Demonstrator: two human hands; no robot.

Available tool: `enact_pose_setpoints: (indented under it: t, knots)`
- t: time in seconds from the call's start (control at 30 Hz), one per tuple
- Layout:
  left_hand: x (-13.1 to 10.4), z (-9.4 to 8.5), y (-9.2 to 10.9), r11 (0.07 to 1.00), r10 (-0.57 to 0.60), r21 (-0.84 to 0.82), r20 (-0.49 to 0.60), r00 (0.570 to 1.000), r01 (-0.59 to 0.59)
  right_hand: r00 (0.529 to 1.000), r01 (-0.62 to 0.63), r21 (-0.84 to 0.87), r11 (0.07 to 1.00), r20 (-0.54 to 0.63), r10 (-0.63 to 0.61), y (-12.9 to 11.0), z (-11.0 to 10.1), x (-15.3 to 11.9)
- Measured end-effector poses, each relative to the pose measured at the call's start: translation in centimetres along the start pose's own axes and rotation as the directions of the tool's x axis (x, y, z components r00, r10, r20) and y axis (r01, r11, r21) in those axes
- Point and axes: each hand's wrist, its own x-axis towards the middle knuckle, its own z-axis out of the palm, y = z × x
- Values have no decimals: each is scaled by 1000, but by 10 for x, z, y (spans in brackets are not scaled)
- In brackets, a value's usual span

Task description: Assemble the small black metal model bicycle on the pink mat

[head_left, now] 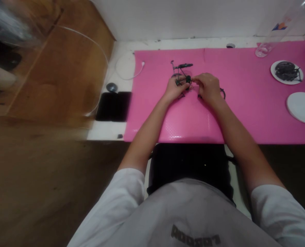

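On the pink mat, my left hand [175, 88] is closed around a small dark model [182, 70] with thin rods, which looks like a miniature bicycle. A long dark piece like a saddle sticks up beyond the fingers, and green bits show near the fingertips. From the right, my right hand [208, 85] pinches at the side of the model, thumb and fingertips together. Whatever sits between those fingertips is too small to make out. A dark curved part [223, 93] lies beside my right wrist, partly hidden by it.
To the right, a white plate [273, 71] holds dark parts, with another white plate [303, 108] nearer me. A clear bottle [262, 50] stands at the back right. At left lie a black flat object [113, 106], a round dark object [111, 87] and a white cable [128, 79].
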Motion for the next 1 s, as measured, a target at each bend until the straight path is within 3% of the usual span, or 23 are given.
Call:
enact_pose_setpoints:
  t: [0.2,0.4,0.53,1.0]
  knots:
    - [2,2,4,1000,9,2,-4,1000,-9,1000,-10,4,1000,-7,10,-9,3,-4]
    - [2,3,3,1000,15,2,2,1000,-15,994,-40,8,999,-97,41,-21,5,-8]
    - [0,5,3,1000,7,-24,1,1000,-7,988,-57,29,998,-144,60,-16,3,-8]
    - [0,2,-1,999,32,-31,-1,999,-32,991,-83,33,996,-105,86,-16,4,-10]
